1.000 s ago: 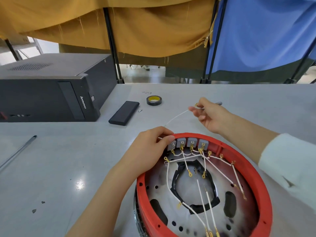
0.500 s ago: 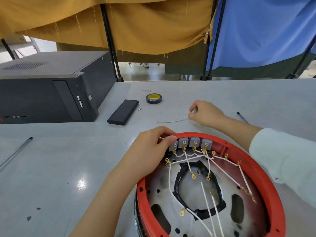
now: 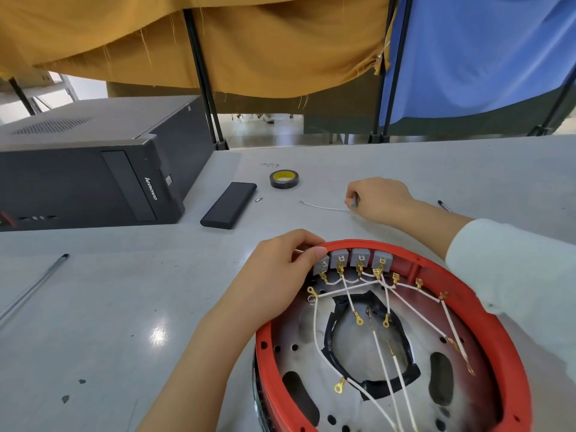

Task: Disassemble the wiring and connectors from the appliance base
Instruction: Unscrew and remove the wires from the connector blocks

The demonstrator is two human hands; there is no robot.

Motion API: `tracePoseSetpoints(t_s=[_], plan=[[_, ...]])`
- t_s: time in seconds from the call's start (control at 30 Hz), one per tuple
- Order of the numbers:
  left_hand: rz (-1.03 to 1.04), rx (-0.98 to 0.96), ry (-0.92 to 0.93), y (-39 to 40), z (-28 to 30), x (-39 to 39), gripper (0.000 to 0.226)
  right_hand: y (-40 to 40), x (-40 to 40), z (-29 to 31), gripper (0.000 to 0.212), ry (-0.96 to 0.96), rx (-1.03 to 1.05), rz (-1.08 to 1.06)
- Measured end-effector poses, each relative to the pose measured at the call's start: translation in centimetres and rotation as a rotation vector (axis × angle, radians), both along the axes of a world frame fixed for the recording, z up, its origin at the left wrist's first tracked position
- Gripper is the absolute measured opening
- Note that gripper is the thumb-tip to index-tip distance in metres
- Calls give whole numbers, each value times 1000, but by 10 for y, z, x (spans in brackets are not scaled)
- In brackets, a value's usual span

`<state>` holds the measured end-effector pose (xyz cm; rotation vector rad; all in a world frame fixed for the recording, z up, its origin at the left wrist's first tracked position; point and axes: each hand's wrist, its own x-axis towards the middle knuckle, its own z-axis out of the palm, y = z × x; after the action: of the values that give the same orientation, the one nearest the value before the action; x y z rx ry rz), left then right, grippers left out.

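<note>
Left hand (image 3: 280, 275) pinches grey connector (image 3: 321, 265) at red base (image 3: 486, 310) rim, steadying it. Right hand (image 3: 378, 198), centre frame, fingers curled round tool beside loose white wire (image 3: 324, 207) on table (image 3: 109, 307).

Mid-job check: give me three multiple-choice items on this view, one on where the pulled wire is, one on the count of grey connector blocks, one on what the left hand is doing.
1. Where is the loose white wire?
A. inside the base
B. on the table beyond the base
C. on the computer case

2. How many grey connector blocks sit along the red rim?
A. two
B. four
C. six

3. The left hand is:
A. gripping the rim at the leftmost block
B. flat on the table
C. holding the tape roll

Answers: 1 B, it lies on the table at the right hand; 2 B, four side by side; 3 A, fingers curl over the rim.
</note>
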<state>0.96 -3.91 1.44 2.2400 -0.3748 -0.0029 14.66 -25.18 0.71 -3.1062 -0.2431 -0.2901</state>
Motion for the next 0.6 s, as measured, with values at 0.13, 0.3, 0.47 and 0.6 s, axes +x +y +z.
tracePoseSetpoints(t_s=[0.13,0.3,0.47,0.6], plan=[[-5,14,-1,1,1,-1,17,15,-36,23,41,38,532,89],[-10,25,-11,0,3,-2,15,38,-109,41,50,103,1104,270],[-11,23,-23,0,3,-3,17,38,-138,26,44,-16,1031,271],[-12,34,-32,0,3,-2,18,36,-134,21,40,-101,939,275]])
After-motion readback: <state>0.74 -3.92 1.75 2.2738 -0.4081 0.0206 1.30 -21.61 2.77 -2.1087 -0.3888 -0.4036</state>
